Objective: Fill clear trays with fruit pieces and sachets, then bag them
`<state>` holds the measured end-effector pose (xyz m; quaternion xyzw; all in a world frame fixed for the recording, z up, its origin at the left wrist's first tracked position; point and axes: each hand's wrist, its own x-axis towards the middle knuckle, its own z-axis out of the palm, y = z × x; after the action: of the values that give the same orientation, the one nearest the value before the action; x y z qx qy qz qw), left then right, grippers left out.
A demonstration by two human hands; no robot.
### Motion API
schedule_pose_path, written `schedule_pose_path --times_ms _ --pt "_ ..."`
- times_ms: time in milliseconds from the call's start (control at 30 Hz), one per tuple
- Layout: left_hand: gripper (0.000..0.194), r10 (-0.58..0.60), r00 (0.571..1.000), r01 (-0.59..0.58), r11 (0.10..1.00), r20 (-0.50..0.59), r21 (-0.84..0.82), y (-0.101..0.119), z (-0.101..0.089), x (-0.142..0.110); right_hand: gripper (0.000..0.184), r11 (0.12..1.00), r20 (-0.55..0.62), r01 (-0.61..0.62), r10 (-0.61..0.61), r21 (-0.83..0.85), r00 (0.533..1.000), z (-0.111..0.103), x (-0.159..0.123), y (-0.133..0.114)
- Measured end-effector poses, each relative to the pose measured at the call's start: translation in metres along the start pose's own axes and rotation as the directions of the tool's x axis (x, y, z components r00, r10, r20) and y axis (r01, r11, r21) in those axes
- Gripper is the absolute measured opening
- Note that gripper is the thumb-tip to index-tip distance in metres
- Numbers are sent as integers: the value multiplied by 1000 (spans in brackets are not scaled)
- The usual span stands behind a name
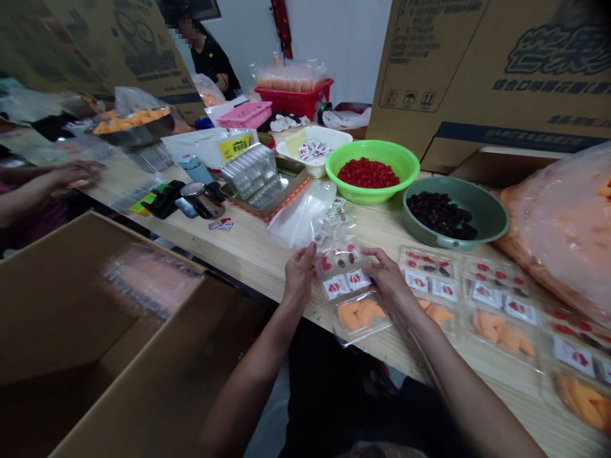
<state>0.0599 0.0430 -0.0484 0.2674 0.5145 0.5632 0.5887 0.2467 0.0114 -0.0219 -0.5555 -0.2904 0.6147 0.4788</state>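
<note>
Both forearms reached forward, the left hand (300, 270) and right hand (386, 273) held apart, palms turned inward, fingers curled, thumbs raised.

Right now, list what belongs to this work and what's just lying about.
Likely in use:
- held tray
- filled trays
- bowl of red pieces
- bowl of dark pieces
- tub of sachets
- clear bags

Apparently lying about:
- metal mug
- blue bottle
- pink basket
</note>
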Motion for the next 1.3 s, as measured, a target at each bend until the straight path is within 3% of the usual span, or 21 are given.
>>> schedule_pose_path --times_ms 67,200,367,567,767,833,967,1033,1200,1300 --pt "46 -51 998 52 998 40 -41 2 4 7 46 1000 -8 -1 1 8 1000 1 0 2" --pt "46 -105 994 106 992 18 -73 1 4 6 43 1000 -32 1 0 22 999 -1 2 4" --pt "44 -158 985 165 977 65 -133 -4 6 -10 47 999 -94 0 4 37 996 -4 6 7" --pt "45 -215 976 219 946 43 -241 -15 19 -35 55 1000 -147 25 -23 13 989 -4 7 8" --pt "47 -353 905 388 914 236 -122 -12 19 -48 62 996 -141 48 -38 71 989 -9 5 2" --pt "51 -333 909 375 915 250 -148 -3 17 -35 63 995 -105 48 -39 84 994 -9 4 3" --pt "47 -228 968 246 945 105 -214 10 16 -6 64 996 -63 37 -32 80 997 -9 1 6" --pt "40 -202 976 214 960 84 -183 12 19 -4 64 994 -76 42 -35 102 996 -8 -2 5" --pt "39 -281 946 306 937 160 -168 4 35 -42 62 977 -201 129 -93 172 975 -6 -2 -3" --pt "43 -293 932 331 927 213 -174 -1 40 -59 60 985 -204 149 -127 93 971 -11 4 -1"
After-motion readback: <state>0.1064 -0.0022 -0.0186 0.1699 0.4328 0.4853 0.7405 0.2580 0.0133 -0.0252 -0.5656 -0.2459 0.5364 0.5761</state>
